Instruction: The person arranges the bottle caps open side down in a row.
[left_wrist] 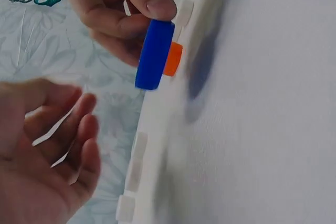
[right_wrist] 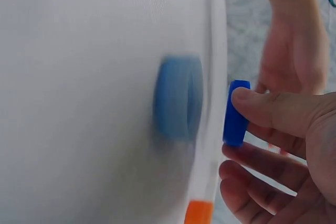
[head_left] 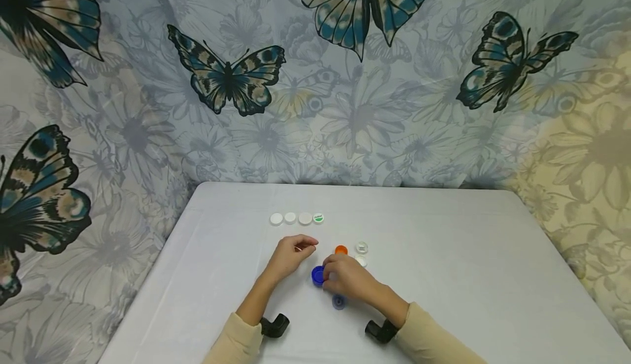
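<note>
A dark blue bottle cap is pinched at its edge by my right hand, held above the table as its shadow in the left wrist view suggests. The same blue cap stands on edge between thumb and fingers in the right wrist view. My left hand hovers to the left of it, fingers loosely bent and holding nothing. Just beyond the right hand lies an orange cap. A pale blue translucent cap is on the table nearer to me. A white cap is partly hidden behind the right hand.
Several white caps form a row farther back, among them a white cap with a green print. A clear cap lies right of the orange one. The white table meets a butterfly-patterned cloth behind.
</note>
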